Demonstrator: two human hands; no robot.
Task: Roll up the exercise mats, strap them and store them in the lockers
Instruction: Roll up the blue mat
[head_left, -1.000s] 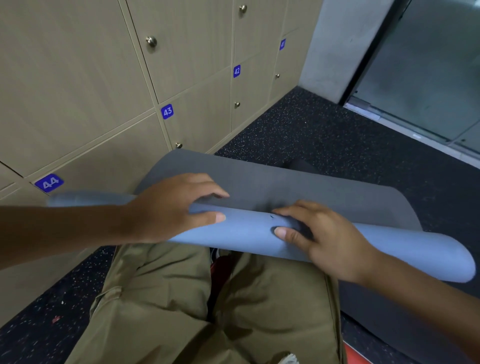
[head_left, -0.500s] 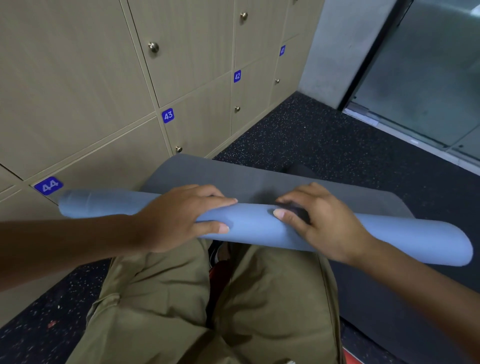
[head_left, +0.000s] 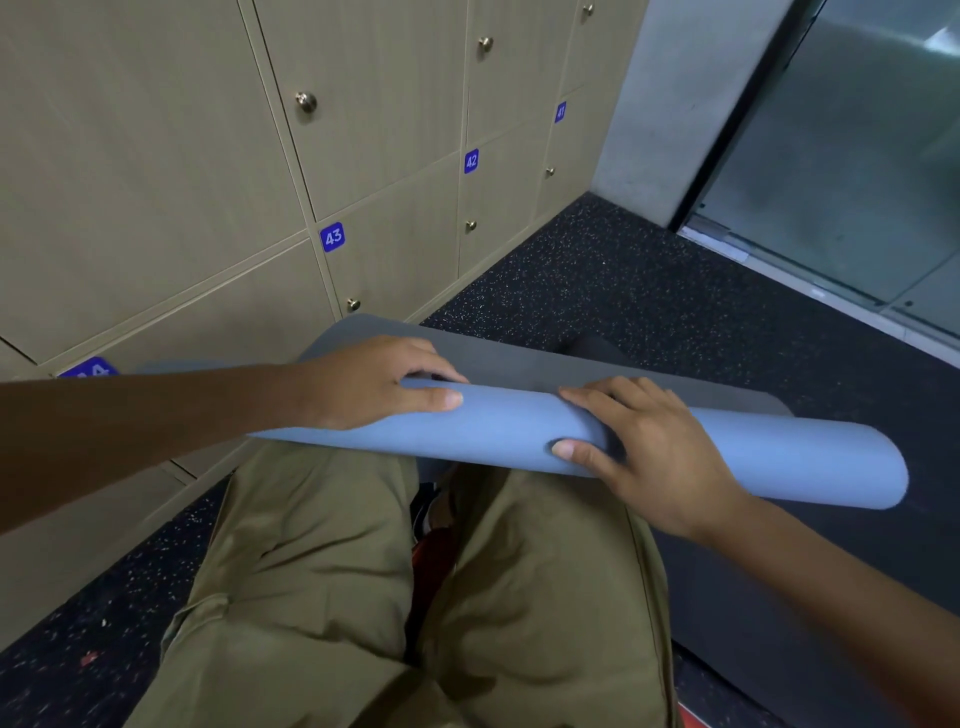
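Dark speckled floor (head_left: 649, 291), grey concrete pillar (head_left: 675, 104), glass door (head_left: 857, 156) (frosted, pale daylight)

Olive khaki trousers (head_left: 332, 597), bare forearms

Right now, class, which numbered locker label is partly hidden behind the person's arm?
The label 44, at the far left. The left forearm cuts off its lower part, whereas labels 43, 42 and 41 show whole.

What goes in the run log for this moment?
phase: rolling | left hand, right hand: gripping mat roll | flat remainder: short
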